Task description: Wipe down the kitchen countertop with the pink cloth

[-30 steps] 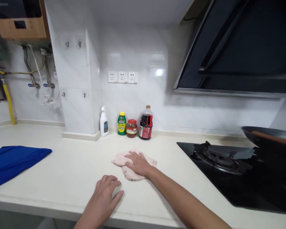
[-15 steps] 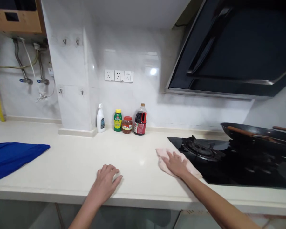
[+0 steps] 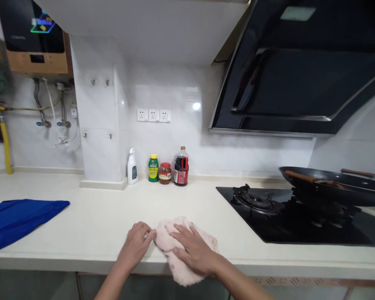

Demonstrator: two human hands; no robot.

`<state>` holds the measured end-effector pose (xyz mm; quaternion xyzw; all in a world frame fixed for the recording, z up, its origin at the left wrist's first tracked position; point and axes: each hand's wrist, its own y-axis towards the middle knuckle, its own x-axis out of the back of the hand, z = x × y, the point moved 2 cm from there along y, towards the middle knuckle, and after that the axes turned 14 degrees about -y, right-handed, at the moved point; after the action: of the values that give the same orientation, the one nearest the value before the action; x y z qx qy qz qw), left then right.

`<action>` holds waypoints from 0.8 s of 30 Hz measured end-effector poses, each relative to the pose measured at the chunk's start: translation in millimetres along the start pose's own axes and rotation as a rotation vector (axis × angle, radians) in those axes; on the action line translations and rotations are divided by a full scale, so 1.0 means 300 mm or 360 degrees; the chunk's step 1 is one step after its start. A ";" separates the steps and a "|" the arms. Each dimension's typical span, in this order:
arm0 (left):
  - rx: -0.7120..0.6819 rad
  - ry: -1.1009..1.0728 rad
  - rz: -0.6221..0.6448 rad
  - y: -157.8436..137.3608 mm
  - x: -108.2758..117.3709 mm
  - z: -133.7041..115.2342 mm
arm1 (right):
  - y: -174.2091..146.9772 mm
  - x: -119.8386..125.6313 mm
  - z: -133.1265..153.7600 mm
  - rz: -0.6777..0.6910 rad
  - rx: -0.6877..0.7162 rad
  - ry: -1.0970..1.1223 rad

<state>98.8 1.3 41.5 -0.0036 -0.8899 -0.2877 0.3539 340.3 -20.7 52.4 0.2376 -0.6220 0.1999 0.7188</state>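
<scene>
A pale pink cleaning cloth [image 3: 187,266] lies rumpled on the white countertop [image 3: 96,233], its near part hanging over the front edge. My right hand [image 3: 192,248] is open and pressed flat on the cloth, fingers spread and pointing left. At the cloth's left edge, my left hand [image 3: 136,241] has its fingers curled, with the thumb and forefinger brought together against the cloth's border. How much cloth lies between those two fingertips is hard to make out.
Along the back wall stand a white spray bottle [image 3: 132,168], a green bottle [image 3: 153,168], a red-lidded jar [image 3: 165,174] and a dark sauce bottle [image 3: 181,170]. A blue cloth [image 3: 21,218] lies left. To the right are a black gas hob [image 3: 278,229] and a wok [image 3: 325,183], under a range hood [image 3: 287,91].
My right hand has dragged the pink cloth left and nearer, from beside the hob to the counter's front edge. My left hand's thumb and forefinger have closed at its edge. The view has tilted up.
</scene>
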 end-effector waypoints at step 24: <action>-0.0212 -0.0057 -0.0159 0.003 -0.013 0.024 | 0.107 -0.029 0.021 -0.0075 -0.0578 -0.0049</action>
<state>97.4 6.5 35.2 0.0120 -0.8741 -0.3633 0.3222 315.2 1.5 47.4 0.1216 -0.6530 0.0638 0.7448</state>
